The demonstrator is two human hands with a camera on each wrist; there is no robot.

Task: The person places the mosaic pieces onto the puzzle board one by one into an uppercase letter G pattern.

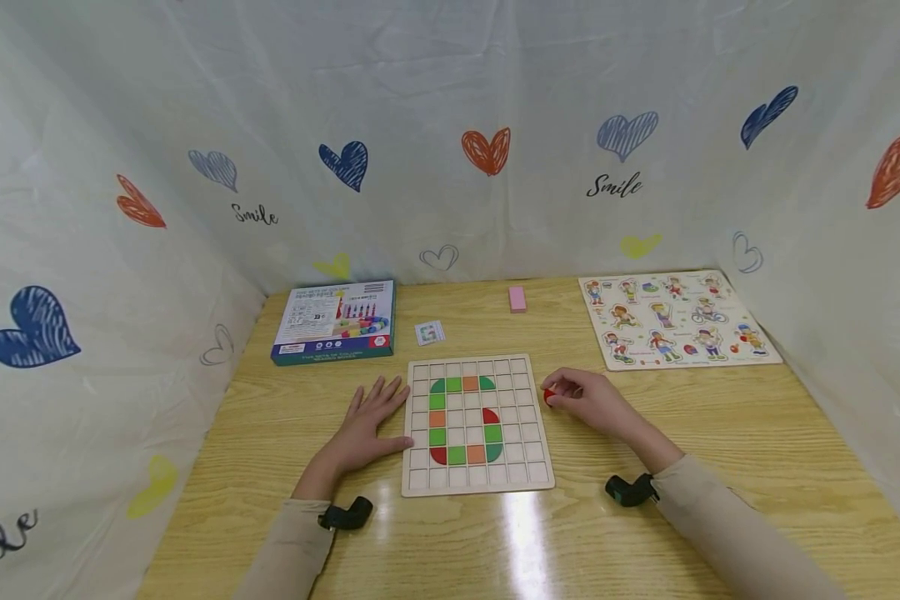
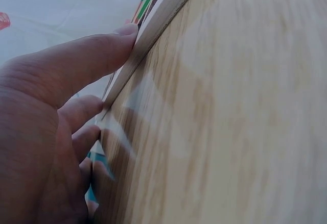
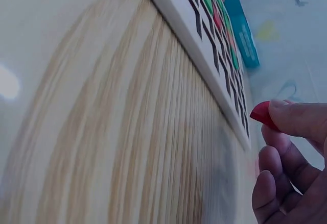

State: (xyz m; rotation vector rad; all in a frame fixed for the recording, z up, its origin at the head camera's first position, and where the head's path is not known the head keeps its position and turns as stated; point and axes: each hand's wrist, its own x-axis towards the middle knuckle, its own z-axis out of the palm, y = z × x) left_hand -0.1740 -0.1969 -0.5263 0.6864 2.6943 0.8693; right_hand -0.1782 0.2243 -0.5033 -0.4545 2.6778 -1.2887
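A wooden grid board (image 1: 480, 425) lies on the table, with green, orange and red tiles set in a G-like outline. My left hand (image 1: 367, 429) rests flat at its left edge, fingers spread and straight; in the left wrist view the thumb (image 2: 97, 53) touches the board's side. Just off the board's right edge, my right hand (image 1: 588, 404) pinches a red quarter-round tile (image 3: 263, 116) between thumb and fingers. A similar red quarter-round tile (image 1: 490, 416) sits in the grid above a green square.
Behind the board lie a small pattern card (image 1: 430, 332) and a pink block (image 1: 517, 299). A boxed game (image 1: 335, 321) is at the back left, and a picture puzzle board (image 1: 675, 321) at the back right. A white curtain (image 1: 420, 100) surrounds the table (image 1: 622, 550).
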